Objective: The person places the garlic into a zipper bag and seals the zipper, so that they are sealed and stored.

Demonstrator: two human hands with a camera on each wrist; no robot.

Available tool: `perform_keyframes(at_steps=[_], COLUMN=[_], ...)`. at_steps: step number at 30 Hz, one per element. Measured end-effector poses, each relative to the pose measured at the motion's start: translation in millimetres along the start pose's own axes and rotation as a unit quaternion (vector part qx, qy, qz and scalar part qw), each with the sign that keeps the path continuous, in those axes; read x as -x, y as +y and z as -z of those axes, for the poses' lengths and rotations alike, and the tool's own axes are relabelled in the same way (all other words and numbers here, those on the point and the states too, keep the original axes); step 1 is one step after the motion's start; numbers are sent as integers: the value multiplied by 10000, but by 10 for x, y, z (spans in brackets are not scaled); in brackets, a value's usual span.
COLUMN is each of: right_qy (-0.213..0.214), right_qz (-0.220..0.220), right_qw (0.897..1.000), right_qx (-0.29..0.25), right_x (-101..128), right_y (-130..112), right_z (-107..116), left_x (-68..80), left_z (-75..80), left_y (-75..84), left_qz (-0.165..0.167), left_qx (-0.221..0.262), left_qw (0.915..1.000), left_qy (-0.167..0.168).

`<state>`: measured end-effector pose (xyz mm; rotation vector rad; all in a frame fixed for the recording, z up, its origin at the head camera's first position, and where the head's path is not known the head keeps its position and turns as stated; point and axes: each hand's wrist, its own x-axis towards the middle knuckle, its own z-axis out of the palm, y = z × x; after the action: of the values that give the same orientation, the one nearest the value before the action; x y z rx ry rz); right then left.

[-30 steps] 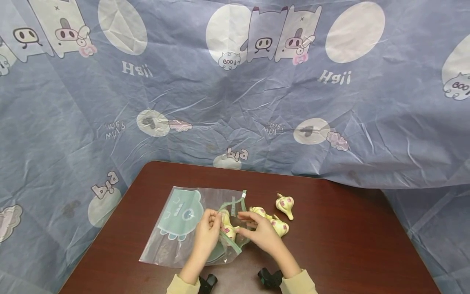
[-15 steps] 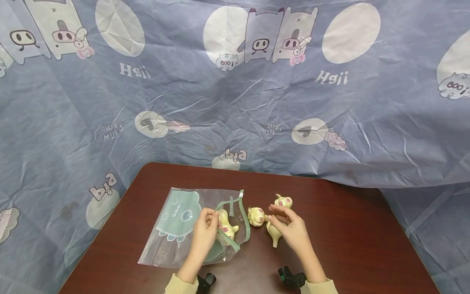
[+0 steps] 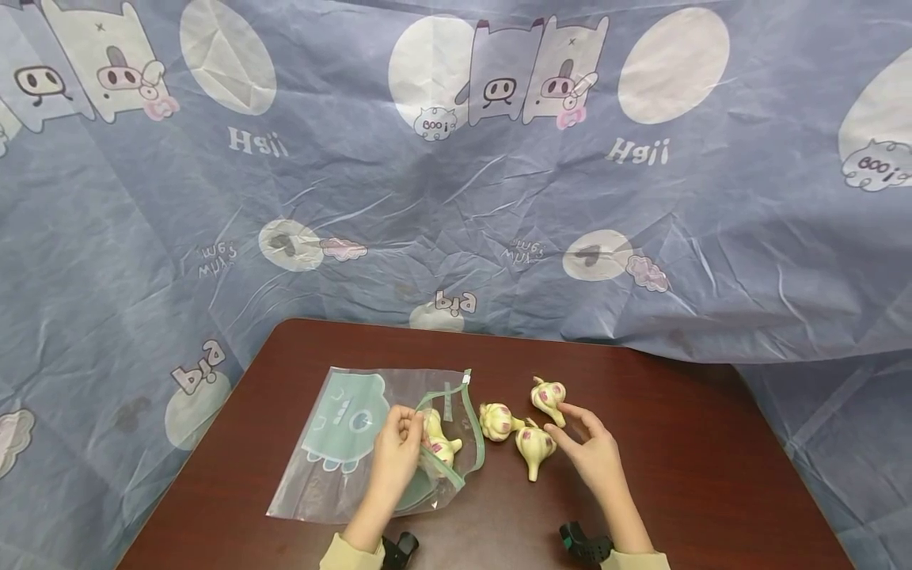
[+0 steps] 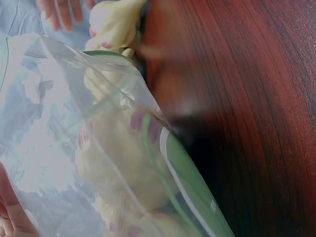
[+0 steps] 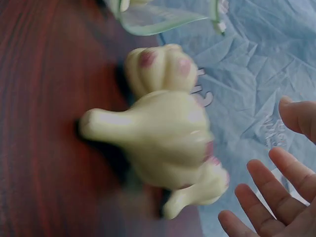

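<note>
A clear zip bag (image 3: 342, 451) with a teal print and green zip strip lies on the dark red table (image 3: 677, 443). My left hand (image 3: 397, 447) pinches the upper rim of its mouth, holding it open. One pale yellow garlic bulb (image 3: 438, 445) with purple blotches sits inside the bag (image 4: 123, 163). Three more garlic bulbs lie outside, to the right: one by the bag mouth (image 3: 496, 419), one in the middle (image 3: 536, 447), one farther back (image 3: 549, 393). My right hand (image 3: 594, 453) hovers open just right of them, its fingers (image 5: 281, 197) spread beside the middle bulb (image 5: 163, 138).
A blue cartoon-print cloth (image 3: 456, 198) drapes behind and around the table. Dark wrist mounts (image 3: 584, 542) show at the near edge. Bare tabletop stretches to the right of the bulbs.
My right hand left the bag mouth, moved right to the loose bulbs, held one briefly and let it go; it now lies on the table. The left hand kept its hold.
</note>
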<state>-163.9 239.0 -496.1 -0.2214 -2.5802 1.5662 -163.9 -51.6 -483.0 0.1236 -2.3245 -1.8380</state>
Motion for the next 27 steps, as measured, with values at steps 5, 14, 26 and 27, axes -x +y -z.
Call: perform_keyframes(at_steps=[5,14,26,27], right_qy=[-154,-183,-309,-304], right_qz=[-108,90,26,37], right_qw=[9996,9989,9942,9936], right_qx=[191,434,1031,1090], right_x=[-13,-7,20,20], right_y=[120,262,318,321], right_z=[-35,-137,-300,-314], left_x=[10,14,10,11], left_z=[9,17,15,16], left_y=[6,13,11,13], left_qz=[3,-16,41,50], left_qx=[62,-24,-36,-35], left_qw=[10000,10000,10000,10000], left_qy=[15,-4,28,18])
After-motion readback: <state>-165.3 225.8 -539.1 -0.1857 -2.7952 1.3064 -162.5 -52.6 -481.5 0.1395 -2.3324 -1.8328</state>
